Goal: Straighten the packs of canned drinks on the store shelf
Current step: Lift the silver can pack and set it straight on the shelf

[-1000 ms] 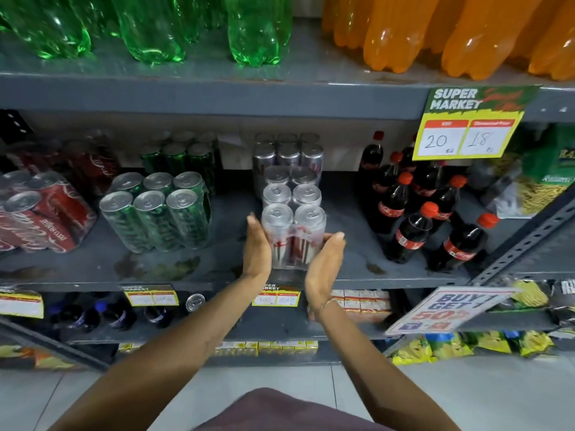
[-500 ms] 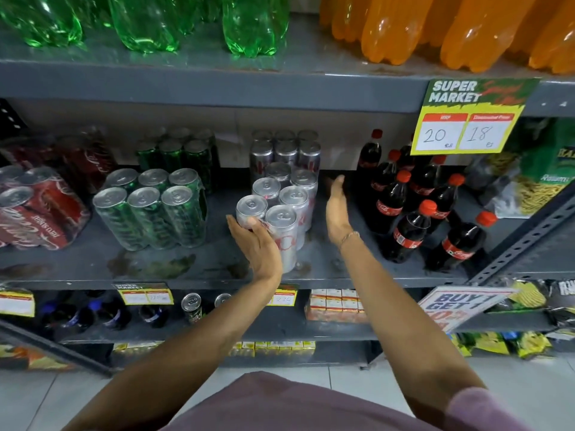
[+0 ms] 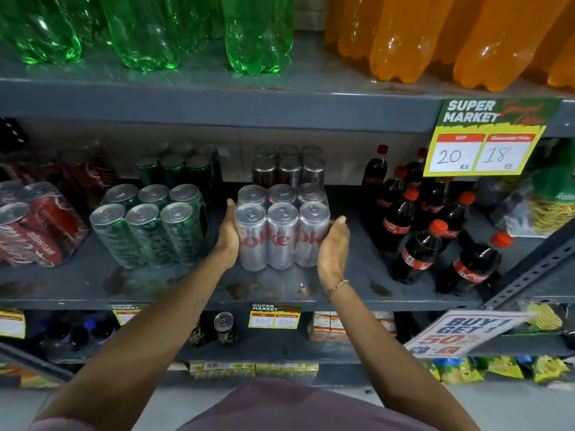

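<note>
A shrink-wrapped pack of silver cola cans [image 3: 281,234] stands upright on the grey middle shelf [image 3: 186,290], its long side facing me. My left hand [image 3: 228,234] presses flat against its left end. My right hand [image 3: 333,251] cups its right end, palm inward. A second silver pack [image 3: 289,168] stands behind it. To the left sit a green can pack [image 3: 149,225], tilted slightly, with another green pack [image 3: 179,168] behind, and red cola can packs [image 3: 34,225] lying askew at the far left.
Small dark cola bottles with red caps [image 3: 435,231] stand right of the silver pack. Large green bottles [image 3: 149,29] and orange bottles [image 3: 435,35] fill the shelf above. A price sign [image 3: 485,141] hangs at upper right; a slanted promo sign [image 3: 460,332] juts out below.
The silver pack has turned from end-on and skewed to lying broadside and square on the shelf. My right hand came back from beside the bottles to the pack's right end.
</note>
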Motion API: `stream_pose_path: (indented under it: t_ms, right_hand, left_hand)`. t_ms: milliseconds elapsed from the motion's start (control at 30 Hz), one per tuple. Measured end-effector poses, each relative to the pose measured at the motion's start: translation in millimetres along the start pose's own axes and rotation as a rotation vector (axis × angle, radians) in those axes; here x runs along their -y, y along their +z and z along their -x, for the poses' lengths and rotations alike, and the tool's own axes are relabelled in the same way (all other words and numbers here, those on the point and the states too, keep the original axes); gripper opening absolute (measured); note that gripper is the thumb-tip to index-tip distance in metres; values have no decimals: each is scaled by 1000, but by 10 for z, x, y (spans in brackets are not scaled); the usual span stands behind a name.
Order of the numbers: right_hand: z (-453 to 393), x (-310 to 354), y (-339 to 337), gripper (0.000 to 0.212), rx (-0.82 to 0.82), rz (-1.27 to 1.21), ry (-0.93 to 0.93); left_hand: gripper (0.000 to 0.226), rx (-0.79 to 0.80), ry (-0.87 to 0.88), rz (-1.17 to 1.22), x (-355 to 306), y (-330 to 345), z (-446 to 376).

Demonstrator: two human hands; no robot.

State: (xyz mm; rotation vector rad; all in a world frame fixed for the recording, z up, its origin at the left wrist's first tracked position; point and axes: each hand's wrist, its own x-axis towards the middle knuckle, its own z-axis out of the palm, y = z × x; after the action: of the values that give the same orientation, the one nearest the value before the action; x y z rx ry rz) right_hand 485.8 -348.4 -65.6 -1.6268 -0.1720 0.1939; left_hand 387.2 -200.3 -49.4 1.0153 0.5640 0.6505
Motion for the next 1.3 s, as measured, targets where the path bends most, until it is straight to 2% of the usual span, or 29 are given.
stream_pose_path:
  t_ms: [100,233,300,600,733,900,1167,1300]
  right_hand:
    - [-144,67,17,57,68,-32,14]
    - [-282,149,35,61,404,-368,206]
    - [-307,137,29,58,488,-401,216]
    - [-299,110,97,71,388,-449,230]
    - [-289,122,92,73,358,-454,236]
    - [-282,179,103,73,338,-504,198]
    - [-360,229,-5,70,360,-488,212]
    - [-343,225,-24,65,438,-503,247]
  left_hand:
    - [70,42,-25,47,35,-42,-68]
    - [72,53,-52,40,38,-38,-102]
    - [74,60,-62,38,23,-21,-114]
    - [78,-12,-118,62,10,35,-187]
    - [68,-93,-117,16,27,32,-224]
    - [67,-128,-120,-13,55,24,-214]
    - [70,-94,-123,-45,65,143,-131]
    - [74,-30,-125,-10,69,122,-117]
